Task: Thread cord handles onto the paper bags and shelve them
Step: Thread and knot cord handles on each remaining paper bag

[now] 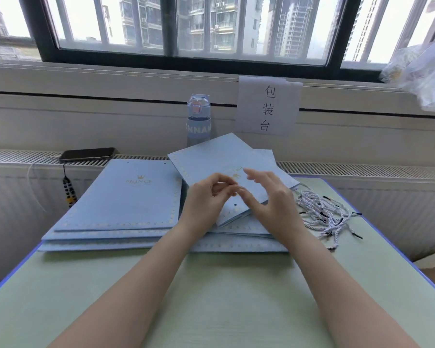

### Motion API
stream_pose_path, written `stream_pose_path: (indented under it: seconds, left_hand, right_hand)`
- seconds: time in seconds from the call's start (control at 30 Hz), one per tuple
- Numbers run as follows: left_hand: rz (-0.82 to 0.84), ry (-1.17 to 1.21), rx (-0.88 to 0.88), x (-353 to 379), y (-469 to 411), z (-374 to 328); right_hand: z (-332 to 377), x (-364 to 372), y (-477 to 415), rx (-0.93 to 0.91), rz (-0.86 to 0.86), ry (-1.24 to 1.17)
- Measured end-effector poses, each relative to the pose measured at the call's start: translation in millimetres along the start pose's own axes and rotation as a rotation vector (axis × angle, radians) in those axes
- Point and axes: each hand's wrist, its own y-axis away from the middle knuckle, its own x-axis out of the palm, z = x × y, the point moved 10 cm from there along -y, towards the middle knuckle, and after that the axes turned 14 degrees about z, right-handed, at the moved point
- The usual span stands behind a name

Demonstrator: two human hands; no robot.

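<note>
Bag (126,197) reads PRINCE; wall sign (268,106) reads 包装台.

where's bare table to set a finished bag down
The near left of the table, in front of the flat paper bag stack, is bare; so is the near right corner below the cord handles. The middle, under the left hand, right hand and tilted bag, is crowded.

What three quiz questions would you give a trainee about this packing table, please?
1. True or false: the cords lie to the right of the paper bags.
2. What lies on the ledge left of the water bottle? A. phone B. scissors C. tape
3. What colour are the tips of the cords?
Key: 1 true; 2 A; 3 black.
</note>
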Motion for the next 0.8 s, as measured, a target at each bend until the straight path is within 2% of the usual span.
stream_pose_path:
  seconds: [0.13, 0.27, 0.33, 0.4, 0.47, 0.57, 0.7, 0.8]
  left_hand:
    - [0.009, 0.132, -0.047, -3.2, -0.2, 7.5]
    - [0.035, 0.134, -0.067, -1.6, -0.5, 9.0]
    - [0.038, -0.027, -0.075, -2.9, -0.2, 8.8]
    - [0.074, -0.478, -0.076, -1.0, -1.9, 11.2]
    - [0.224, -0.845, -0.173, 10.7, -1.5, 29.0]
    - [0.404, -0.891, -0.370, 17.8, 4.4, 55.2]
    - [0.474, -0.915, -0.386, 23.1, 5.4, 54.8]
    - [0.464, -0.889, -0.373, 21.7, 5.9, 52.3]
  right_hand:
    - [5.5, 5.7, 1.6, -0.045, -0.019, -0.053]
    - [2.0, -4.8, 1.6, -0.064, -0.061, -0.082]
    - [1.0, -9.9, 2.6, -0.044, -0.115, -0.048]
    - [-6.1, -15.0, 4.3, 0.027, -0.173, -0.023]
    - [-15.3, -20.6, 5.2, 0.101, -0.209, -0.013]
    - [-27.1, -18.3, 3.9, 0.175, -0.157, 0.019]
    - [-41.3, 4.6, 1.9, 0.268, 0.006, 0.074]
    - [-42.1, 11.9, 1.6, 0.278, 0.041, 0.088]
